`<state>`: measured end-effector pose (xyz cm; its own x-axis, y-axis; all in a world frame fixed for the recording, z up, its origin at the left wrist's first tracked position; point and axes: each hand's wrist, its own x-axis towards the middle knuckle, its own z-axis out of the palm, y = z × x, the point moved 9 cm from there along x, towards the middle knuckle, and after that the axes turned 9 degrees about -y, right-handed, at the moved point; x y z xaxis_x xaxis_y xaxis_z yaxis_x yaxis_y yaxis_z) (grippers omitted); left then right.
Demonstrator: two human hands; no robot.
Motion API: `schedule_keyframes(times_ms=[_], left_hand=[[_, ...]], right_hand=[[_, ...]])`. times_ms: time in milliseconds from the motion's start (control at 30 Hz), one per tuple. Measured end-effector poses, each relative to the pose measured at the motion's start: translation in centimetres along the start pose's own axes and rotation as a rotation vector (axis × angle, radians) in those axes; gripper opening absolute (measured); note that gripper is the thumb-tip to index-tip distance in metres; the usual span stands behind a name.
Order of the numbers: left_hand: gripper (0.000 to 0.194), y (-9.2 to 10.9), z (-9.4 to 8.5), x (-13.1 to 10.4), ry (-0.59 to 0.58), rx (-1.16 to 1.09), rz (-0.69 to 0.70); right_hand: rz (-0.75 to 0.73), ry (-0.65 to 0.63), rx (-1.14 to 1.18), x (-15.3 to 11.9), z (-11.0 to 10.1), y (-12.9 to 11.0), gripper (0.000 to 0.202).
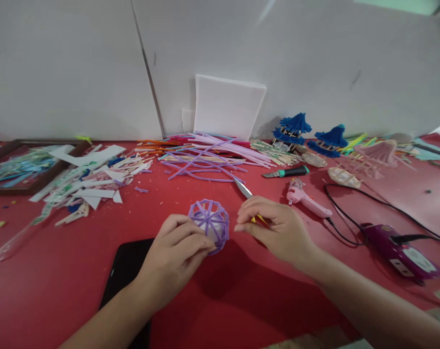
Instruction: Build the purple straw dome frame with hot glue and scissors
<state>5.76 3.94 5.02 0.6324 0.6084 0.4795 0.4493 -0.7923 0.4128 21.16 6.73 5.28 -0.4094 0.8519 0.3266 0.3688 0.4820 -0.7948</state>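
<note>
My left hand (181, 249) is closed on the near left edge of a small round frame made of purple pipe cleaners (209, 216). Its spokes meet in the middle, and something whitish shows behind them. To the right of the frame, apart from it, my right hand (271, 225) has its fingers curled around scissors (243, 188). A pointed metal blade sticks out beyond the knuckles, and bits of yellow handle show between the fingers. Whether the fingertips also pinch something small, I cannot make out.
Purple pipe cleaners (209, 165) lie in a pile at the back. At right are a cutter knife (287, 171), a pink glue gun (307, 201), a purple power strip (401, 252) and blue-roofed models (292, 131). Paper scraps (96, 186) lie left; a black phone (127, 266) is under my left arm.
</note>
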Motion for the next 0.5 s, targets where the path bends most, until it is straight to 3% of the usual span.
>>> schedule_keyframes(times_ms=[200, 500], left_hand=[[0.014, -0.3, 0.2, 0.0, -0.054, -0.049, -0.008], [0.016, -0.2, 0.4, 0.1, -0.108, -0.076, 0.024]], right_hand=[[0.123, 0.041, -0.051, -0.5, -0.8, 1.8, 0.021], [0.220, 0.070, -0.014, -0.9, -0.4, 3.6, 0.026]])
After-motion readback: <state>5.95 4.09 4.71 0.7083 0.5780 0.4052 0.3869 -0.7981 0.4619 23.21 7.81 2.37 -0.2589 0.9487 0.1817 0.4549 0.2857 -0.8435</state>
